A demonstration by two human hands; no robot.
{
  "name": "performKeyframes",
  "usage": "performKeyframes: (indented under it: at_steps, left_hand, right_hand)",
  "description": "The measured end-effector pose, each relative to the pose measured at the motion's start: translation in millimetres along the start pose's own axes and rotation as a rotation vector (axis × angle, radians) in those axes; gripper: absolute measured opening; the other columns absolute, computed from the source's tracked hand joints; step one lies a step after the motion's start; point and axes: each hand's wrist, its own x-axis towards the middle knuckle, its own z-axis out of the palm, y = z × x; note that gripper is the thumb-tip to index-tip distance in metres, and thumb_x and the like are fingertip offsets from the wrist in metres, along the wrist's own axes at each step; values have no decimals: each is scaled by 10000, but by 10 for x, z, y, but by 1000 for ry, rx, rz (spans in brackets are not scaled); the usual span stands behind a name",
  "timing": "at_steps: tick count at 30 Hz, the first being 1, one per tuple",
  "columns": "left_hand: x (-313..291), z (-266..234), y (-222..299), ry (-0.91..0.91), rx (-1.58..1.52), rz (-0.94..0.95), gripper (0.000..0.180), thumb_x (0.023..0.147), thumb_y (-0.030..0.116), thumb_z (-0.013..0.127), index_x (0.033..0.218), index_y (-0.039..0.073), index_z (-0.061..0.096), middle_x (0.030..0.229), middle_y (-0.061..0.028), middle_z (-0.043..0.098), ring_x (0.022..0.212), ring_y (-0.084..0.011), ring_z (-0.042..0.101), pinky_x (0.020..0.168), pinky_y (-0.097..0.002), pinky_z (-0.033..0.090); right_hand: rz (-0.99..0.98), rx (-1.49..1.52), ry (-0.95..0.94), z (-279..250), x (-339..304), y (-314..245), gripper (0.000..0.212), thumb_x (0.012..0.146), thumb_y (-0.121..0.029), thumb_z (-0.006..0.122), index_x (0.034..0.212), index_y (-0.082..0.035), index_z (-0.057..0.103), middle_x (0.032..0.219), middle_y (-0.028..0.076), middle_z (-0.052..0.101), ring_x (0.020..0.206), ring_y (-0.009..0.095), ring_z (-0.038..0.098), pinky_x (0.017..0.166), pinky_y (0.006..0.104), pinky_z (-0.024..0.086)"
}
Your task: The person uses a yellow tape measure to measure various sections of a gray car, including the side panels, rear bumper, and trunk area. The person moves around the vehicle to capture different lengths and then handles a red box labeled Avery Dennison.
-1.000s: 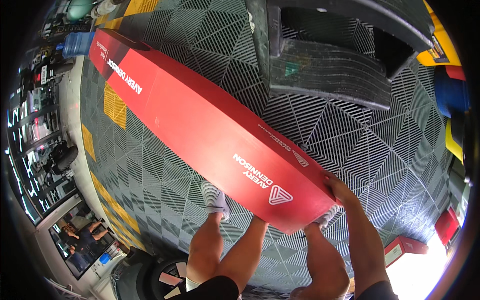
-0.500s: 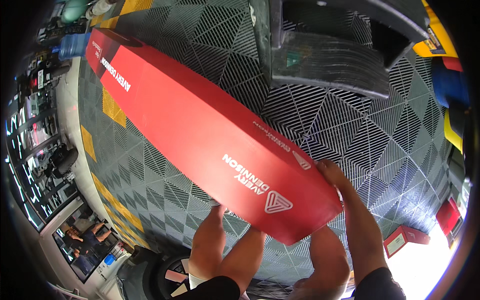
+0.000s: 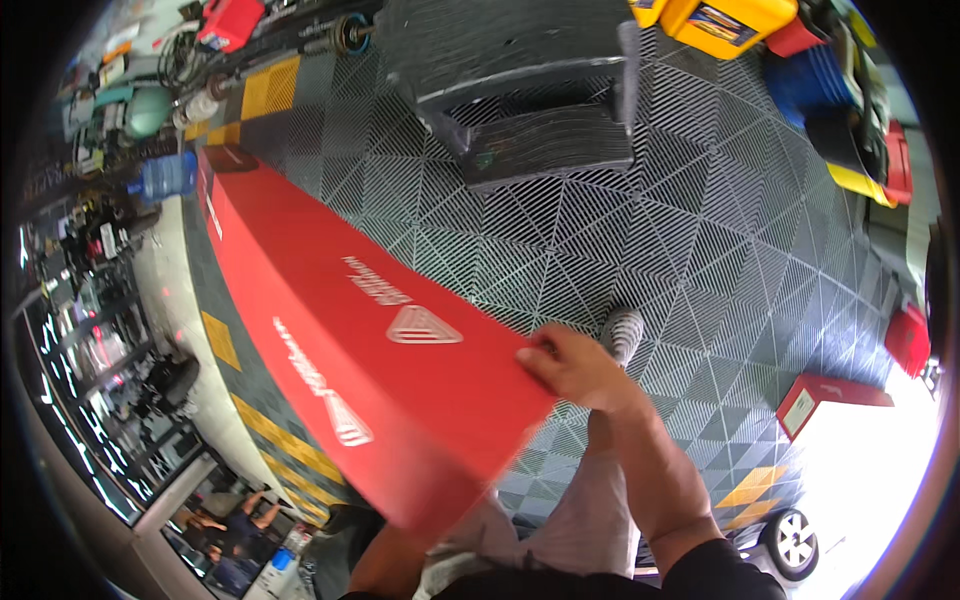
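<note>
A long red cardboard box [image 3: 300, 250] with white print slants across the left half, its far end beside a blue water bottle and its near end close to my body. My right hand [image 3: 575, 368] has its fingers curled over the box's right edge near this end. My left forearm [image 3: 390, 562] runs up beneath the near end. The box hides my left hand, so its fingers do not show. The near end looks a little smeared by motion.
A black plastic step stool [image 3: 550, 140] stands ahead on the grey tiled floor [image 3: 700, 270]. Yellow bins [image 3: 730, 25] and blue buckets [image 3: 815, 85] line the far right. Another red box [image 3: 830, 392] and a wheel [image 3: 795, 543] are at the lower right. A blue water bottle [image 3: 168, 176] stands left.
The box's near end has swung left and the box has rolled, showing more of its printed top. My right hand moved left with it. The view has shifted, so the stool appears farther left.
</note>
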Motion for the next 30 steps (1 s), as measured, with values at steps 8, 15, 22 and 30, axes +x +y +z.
performKeyframes:
  at_steps: [8,15,22,30]
  left_hand:
    - [-2209,1446,2483,-446,226,304,257,901,234,639,1076,48,615,980,-84,595,932,-218,556,771,-292,540]
    - [-2805,2754,3467,-423,125,460,304,809,117,737,1052,-11,607,1000,-132,578,883,-229,529,694,-271,529]
    - [-3122,3088,4174,-488,8,316,421,830,171,717,1144,-55,552,1034,-183,556,916,-263,522,700,-334,559]
    - [-3340,3212,4664,-707,-109,215,435,879,149,663,1220,-67,501,1095,-189,506,965,-260,484,820,-395,575]
  right_hand:
    - [-672,319,-226,-2,-928,-3116,509,954,-486,505,935,-8,677,733,95,605,690,184,558,655,369,446]
    - [-825,779,-492,-5,-1187,-4739,386,946,-250,582,1200,41,600,1107,99,613,1031,190,533,936,380,438]
    - [-974,991,-509,190,-1016,-5407,384,942,-146,577,1257,71,546,1218,144,557,1174,233,517,1027,421,439]
    - [-1209,372,-76,580,-952,-6169,513,927,-226,581,1351,42,476,1220,170,631,1046,220,628,904,314,484]
